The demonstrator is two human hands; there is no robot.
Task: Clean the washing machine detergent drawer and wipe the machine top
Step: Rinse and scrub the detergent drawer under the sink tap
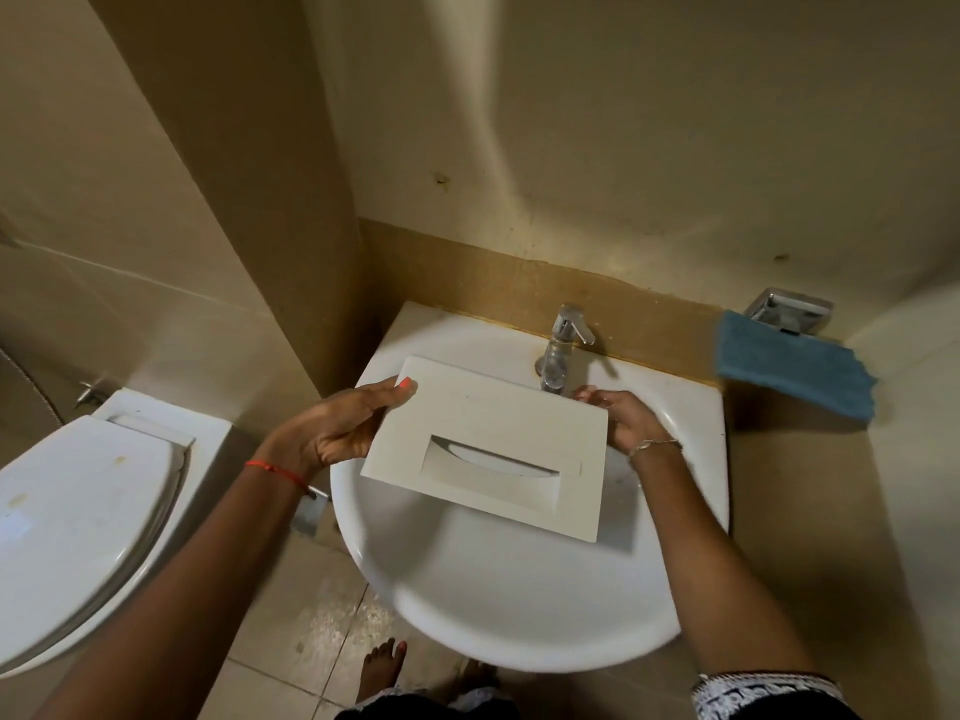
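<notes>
White plastic detergent drawer (488, 433) over white round sink (519, 641).
Left grip (332, 433), right grip (628, 423) clasp its side edges.

The detergent drawer (488, 439) is moulded in matt white plastic; the basin (519, 615) is glazed glossy, the tap (563, 340) polished metal, the blue cloth (789, 366) roughly woven.

Both our arms reach fwd, bare. Our left hand (332, 431) grips the drawer (493, 413) at its left edge, thumb on top, fingers (361, 443) under, red thread (270, 467) at wrist. Our right hand (629, 422) holds the right edge, fingers mostly hidden, bracelet (655, 445) at wrist
</notes>
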